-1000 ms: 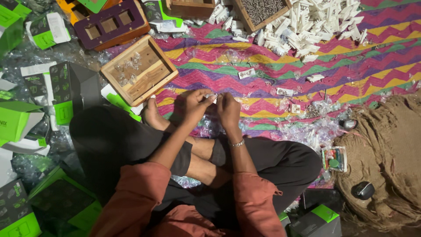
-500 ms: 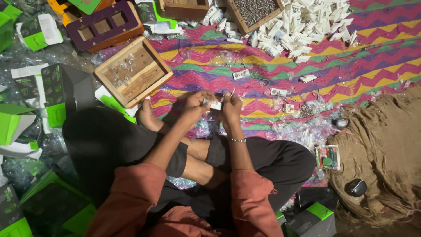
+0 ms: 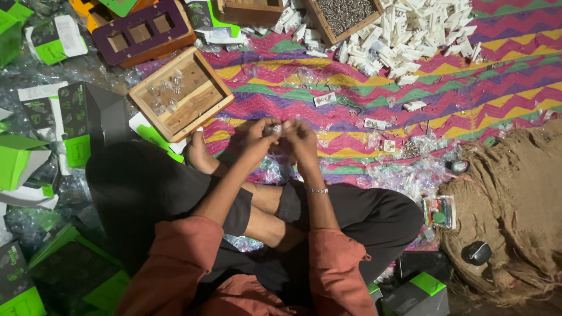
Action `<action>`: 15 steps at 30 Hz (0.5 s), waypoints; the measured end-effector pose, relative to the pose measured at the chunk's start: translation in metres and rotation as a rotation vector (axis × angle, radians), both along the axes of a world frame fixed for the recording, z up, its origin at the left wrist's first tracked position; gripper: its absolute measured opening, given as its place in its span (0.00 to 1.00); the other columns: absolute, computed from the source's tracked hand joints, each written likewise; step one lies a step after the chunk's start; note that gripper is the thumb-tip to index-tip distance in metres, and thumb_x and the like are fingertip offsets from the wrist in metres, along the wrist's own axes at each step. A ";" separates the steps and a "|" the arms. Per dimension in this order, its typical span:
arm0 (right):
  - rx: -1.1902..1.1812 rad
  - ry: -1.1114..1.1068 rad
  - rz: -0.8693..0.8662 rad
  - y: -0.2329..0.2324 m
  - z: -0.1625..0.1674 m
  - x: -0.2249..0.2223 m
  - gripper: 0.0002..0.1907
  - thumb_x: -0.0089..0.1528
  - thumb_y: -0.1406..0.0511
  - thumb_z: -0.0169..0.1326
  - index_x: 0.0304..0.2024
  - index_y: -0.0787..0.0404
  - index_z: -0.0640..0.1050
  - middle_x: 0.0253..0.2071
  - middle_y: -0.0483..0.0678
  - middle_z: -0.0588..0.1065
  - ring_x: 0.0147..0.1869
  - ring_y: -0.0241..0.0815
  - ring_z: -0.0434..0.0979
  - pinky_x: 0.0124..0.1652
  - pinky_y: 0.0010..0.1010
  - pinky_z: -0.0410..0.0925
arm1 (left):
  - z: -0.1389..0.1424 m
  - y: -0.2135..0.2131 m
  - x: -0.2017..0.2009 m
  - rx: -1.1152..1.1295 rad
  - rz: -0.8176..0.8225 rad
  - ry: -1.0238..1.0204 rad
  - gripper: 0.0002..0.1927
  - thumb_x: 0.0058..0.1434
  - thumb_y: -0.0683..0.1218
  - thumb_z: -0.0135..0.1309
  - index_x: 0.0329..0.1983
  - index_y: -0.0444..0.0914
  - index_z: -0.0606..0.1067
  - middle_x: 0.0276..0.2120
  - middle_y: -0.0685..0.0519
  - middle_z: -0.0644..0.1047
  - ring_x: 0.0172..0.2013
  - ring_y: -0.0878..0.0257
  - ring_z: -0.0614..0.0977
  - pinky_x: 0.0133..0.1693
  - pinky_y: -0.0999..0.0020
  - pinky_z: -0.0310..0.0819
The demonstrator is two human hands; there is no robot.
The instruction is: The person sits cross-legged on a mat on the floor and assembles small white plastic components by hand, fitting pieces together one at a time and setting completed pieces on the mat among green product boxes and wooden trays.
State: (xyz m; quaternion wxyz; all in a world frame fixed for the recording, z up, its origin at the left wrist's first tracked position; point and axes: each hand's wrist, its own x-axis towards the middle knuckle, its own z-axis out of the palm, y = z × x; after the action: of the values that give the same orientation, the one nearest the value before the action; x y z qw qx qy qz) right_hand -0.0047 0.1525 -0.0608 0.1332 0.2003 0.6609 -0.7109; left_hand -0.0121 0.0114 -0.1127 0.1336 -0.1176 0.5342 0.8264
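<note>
Both hands stay together over the zigzag mat (image 3: pixel 468 70): left hand (image 3: pixel 261 133) and right hand (image 3: pixel 300 136) pinch what may be a small clear-wrapped part (image 3: pixel 277 127). Risk: slipping, it vanishes among plastic wrappers (image 3: pixel 404 175) beside the wooden tray (image 3: pixel 181 93).

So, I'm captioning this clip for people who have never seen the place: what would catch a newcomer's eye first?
Probably the bright zigzag-striped woven mat spread across the floor, with a heap of small white plastic parts at its top edge. Next, the left hand and right hand, pinching a small clear item together in front of crossed legs. A shallow square wooden tray lies to the left, ringed by green-and-black cardboard boxes.
</note>
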 end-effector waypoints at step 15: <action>-0.014 0.148 0.004 0.001 -0.046 -0.005 0.10 0.69 0.66 0.51 0.39 0.66 0.80 0.31 0.43 0.78 0.34 0.32 0.74 0.34 0.26 0.69 | 0.026 0.010 -0.005 -0.398 0.018 0.412 0.17 0.60 0.53 0.64 0.33 0.35 0.74 0.28 0.54 0.78 0.32 0.68 0.77 0.35 0.69 0.72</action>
State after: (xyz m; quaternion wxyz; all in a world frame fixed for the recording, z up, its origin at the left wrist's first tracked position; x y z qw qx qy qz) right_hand -0.0094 0.1537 -0.1070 0.0870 0.1449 0.6645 -0.7279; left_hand -0.0172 0.0210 -0.0869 -0.0111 0.0241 0.7008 0.7129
